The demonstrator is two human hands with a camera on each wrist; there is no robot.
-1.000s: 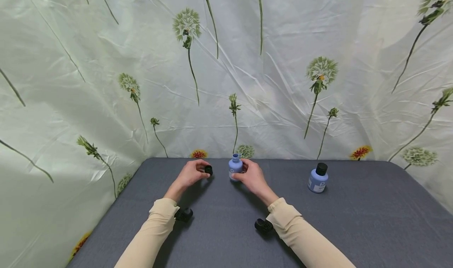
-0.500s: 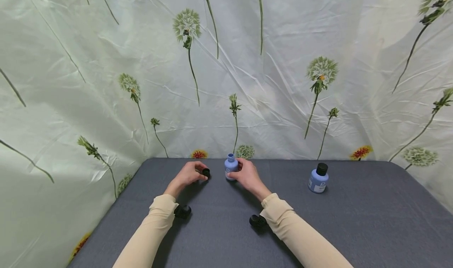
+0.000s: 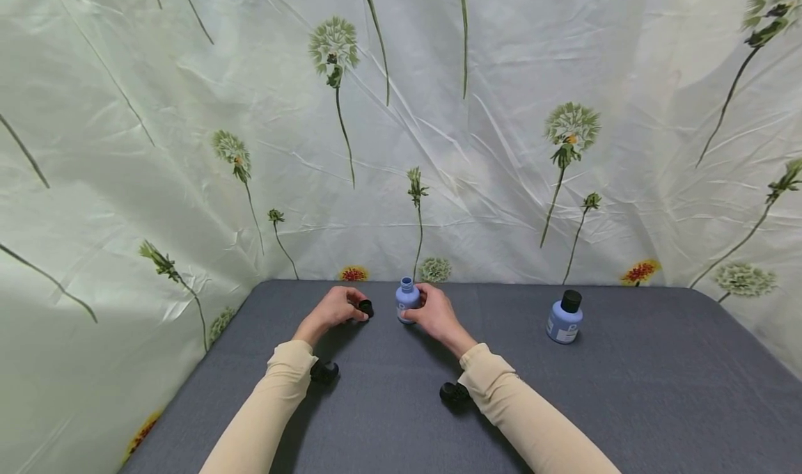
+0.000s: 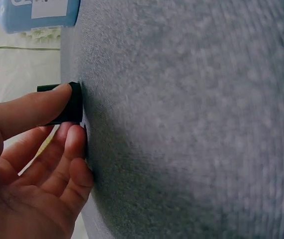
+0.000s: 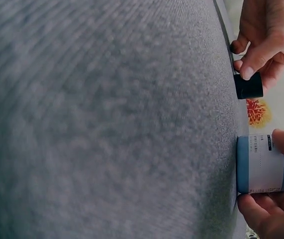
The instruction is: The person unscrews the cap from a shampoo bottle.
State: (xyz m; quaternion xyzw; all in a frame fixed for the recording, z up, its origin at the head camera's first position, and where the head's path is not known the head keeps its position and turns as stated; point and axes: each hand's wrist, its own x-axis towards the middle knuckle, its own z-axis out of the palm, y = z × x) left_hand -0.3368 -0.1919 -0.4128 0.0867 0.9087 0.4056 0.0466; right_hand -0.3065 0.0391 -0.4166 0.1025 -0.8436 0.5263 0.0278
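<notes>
In the head view my left hand (image 3: 335, 308) pinches a black bottle cap (image 3: 366, 309) at the back of the table. The left wrist view shows the thumb on the near side of this cap (image 4: 71, 107), whose end is right at the cloth. To its right my right hand (image 3: 436, 314) grips a small blue bottle (image 3: 406, 298) round its body. That bottle stands upright with its neck uncapped, and its base is at the cloth in the right wrist view, where its white label (image 5: 265, 167) shows below the thumb.
A second blue bottle (image 3: 564, 324), with its black cap on, stands farther right on the dark grey tabletop (image 3: 658, 376). A pale curtain (image 3: 489, 147) printed with flowers hangs behind the table and along its left side. Black wrist cameras (image 3: 326, 372) hang below both sleeves.
My right hand and the blue bottle have moved slightly left. The left hand has brought the cap a little lower and left. The capped bottle has stayed in place.
</notes>
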